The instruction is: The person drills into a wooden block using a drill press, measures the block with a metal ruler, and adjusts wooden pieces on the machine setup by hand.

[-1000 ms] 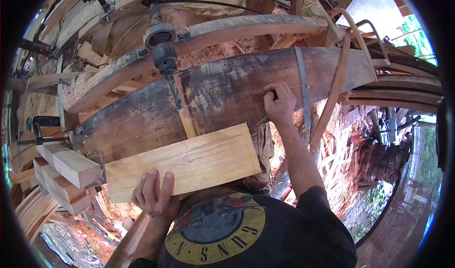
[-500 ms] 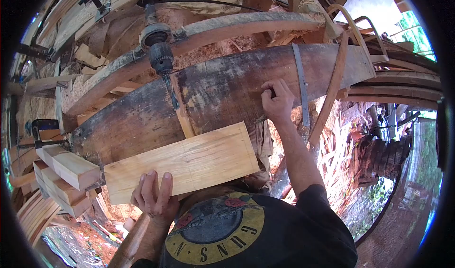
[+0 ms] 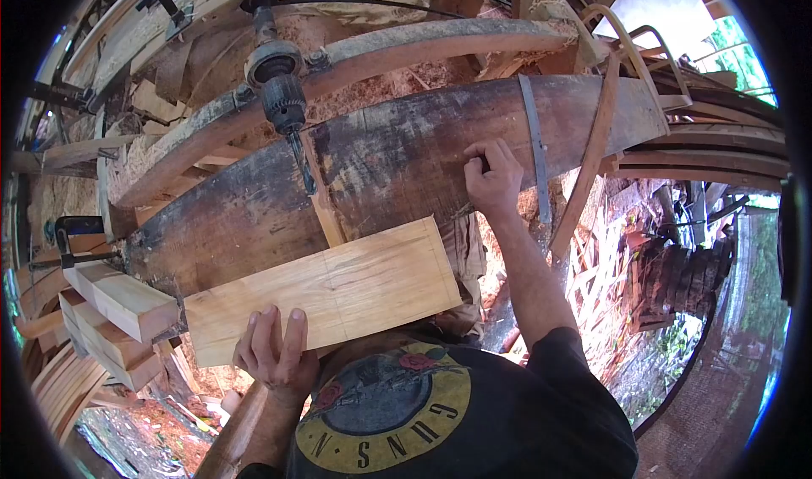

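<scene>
A pale rectangular wooden board (image 3: 381,267) with a faint pencil-like line across it lies slanted at the near edge of the bench. My left hand (image 3: 275,348) grips its near edge, fingers on top and thumb hidden. My right hand (image 3: 493,174) rests on the dark, worn bench top (image 3: 406,157), its fingers curled in; whatever it may hold is hidden. Beyond the pale board, a drill chuck (image 3: 284,102) carries a drill bit (image 3: 300,162), which points down over a narrow wood strip (image 3: 326,212) set across the bench.
Several squared wood blocks (image 3: 127,305) are stacked at the left, beside a black clamp (image 3: 76,229). A curved timber rail (image 3: 440,43) spans behind the bench. A metal strap (image 3: 534,149) and a wooden slat (image 3: 588,166) cross its right end. Shavings cover the ground.
</scene>
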### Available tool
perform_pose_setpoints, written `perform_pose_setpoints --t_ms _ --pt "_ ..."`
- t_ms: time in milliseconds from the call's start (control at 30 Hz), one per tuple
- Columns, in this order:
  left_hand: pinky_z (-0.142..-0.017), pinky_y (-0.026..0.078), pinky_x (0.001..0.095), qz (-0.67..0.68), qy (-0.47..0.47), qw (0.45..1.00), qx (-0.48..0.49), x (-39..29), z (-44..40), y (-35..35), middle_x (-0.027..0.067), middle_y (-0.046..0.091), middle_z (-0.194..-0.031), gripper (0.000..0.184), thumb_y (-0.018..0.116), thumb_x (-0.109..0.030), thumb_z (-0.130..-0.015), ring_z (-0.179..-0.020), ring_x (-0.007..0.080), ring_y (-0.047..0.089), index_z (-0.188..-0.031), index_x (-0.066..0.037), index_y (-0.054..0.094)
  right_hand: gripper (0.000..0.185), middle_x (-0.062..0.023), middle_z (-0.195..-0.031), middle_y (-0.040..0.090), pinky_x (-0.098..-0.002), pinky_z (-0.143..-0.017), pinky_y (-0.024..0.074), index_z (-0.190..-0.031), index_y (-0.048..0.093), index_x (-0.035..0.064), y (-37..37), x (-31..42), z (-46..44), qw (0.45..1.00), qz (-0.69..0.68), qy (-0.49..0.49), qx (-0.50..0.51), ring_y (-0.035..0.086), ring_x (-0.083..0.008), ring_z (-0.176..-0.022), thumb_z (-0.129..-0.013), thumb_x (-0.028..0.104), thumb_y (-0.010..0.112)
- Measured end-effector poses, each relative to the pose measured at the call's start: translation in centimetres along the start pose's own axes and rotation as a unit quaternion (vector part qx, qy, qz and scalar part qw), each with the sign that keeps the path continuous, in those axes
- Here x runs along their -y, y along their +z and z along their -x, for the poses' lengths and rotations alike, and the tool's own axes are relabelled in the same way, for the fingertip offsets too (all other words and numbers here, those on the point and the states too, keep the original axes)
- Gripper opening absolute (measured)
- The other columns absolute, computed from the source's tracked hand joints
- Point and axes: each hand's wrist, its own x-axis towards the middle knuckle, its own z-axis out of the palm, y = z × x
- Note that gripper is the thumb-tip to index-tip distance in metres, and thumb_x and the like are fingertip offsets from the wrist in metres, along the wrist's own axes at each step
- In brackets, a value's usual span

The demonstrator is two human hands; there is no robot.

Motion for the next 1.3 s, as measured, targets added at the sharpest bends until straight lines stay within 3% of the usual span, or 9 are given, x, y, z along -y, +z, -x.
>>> perform_pose_setpoints --t_ms 133,233,533,633,833,1133,1300 --pt "-0.106 0.037 0.0438 0.004 -0.002 1.0 -0.008 0.0 0.1 0.1 0.0091 0.064 -0.138 0.043 0.072 -0.013 -0.086 -0.125 0.0324 0.058 -0.126 -0.024 0.075 0.013 -0.0115 -0.084 0.067 -0.0399 -0.062 0.0525 -0.085 0.068 0.0057 -0.1 0.2 0.0 1.0 -0.004 0.011 0.006 0.067 -0.031 -0.072 -0.079 -0.004 0.062" --pt "-0.102 0.04 0.0474 -0.012 0.013 1.0 0.007 0.1 0.1 -0.1 0.0147 0.065 -0.136 0.044 0.081 -0.036 -0.09 -0.122 0.038 0.06 -0.129 -0.019 0.07 0.013 -0.0116 -0.084 0.067 -0.0392 -0.062 0.0523 -0.085 0.068 0.0051 0.0 0.1 0.0 1.0 -0.011 0.003 0.003 0.067 -0.0306 -0.071 -0.079 -0.004 0.062" --pt "-0.101 0.041 0.0475 -0.011 0.01 1.0 0.003 0.2 -0.1 -0.1 0.0145 0.065 -0.135 0.039 0.078 -0.028 -0.091 -0.121 0.0382 0.061 -0.128 -0.019 0.071 0.015 -0.0115 -0.084 0.067 -0.0389 -0.062 0.0517 -0.085 0.069 0.0057 0.0 0.2 -0.1 1.0 -0.002 -0.002 0.0 0.066 -0.0298 -0.071 -0.078 -0.005 0.062" --pt "-0.104 0.038 0.0444 0.004 -0.011 1.0 0.001 0.0 -0.9 -0.4 0.0082 0.065 -0.135 0.041 0.073 -0.02 -0.086 -0.122 0.0325 0.06 -0.127 -0.025 0.076 0.015 -0.0112 -0.084 0.067 -0.0388 -0.062 0.0516 -0.085 0.069 0.0062 -0.1 0.2 0.0 1.0 -0.003 0.003 0.004 0.066 -0.0295 -0.07 -0.078 -0.005 0.062" --pt "-0.1 0.04 0.0464 0.036 -0.009 0.998 0.046 0.5 -3.3 -1.9 0.0103 0.068 -0.131 0.05 0.072 -0.016 -0.077 -0.119 0.033 0.062 -0.127 -0.021 0.075 0.016 -0.0109 -0.083 0.066 -0.0388 -0.061 0.0512 -0.086 0.068 0.0065 0.0 0.2 -0.1 1.0 -0.015 -0.006 -0.005 0.065 -0.0288 -0.069 -0.078 -0.006 0.063" --pt "-0.096 0.041 0.0468 0.093 -0.009 0.991 0.098 1.9 -7.9 -3.5 0.0092 0.069 -0.122 0.055 0.078 -0.025 -0.07 -0.11 0.0308 0.064 -0.124 -0.014 0.071 0.016 -0.0129 -0.086 0.067 -0.039 -0.064 0.0536 -0.087 0.069 0.0055 -0.1 0.2 -0.1 1.0 0.007 -0.014 -0.003 0.067 -0.031 -0.073 -0.077 -0.006 0.064" --pt "-0.096 0.043 0.0479 0.121 -0.003 0.981 0.154 3.5 -11.4 -4.1 0.0102 0.068 -0.118 0.064 0.082 -0.021 -0.065 -0.107 0.0343 0.062 -0.126 -0.012 0.065 0.015 -0.0142 -0.086 0.068 -0.0387 -0.068 0.0545 -0.087 0.069 0.0033 -0.3 0.4 -0.2 1.0 0.001 -0.011 0.002 0.068 -0.0314 -0.075 -0.078 -0.006 0.063"
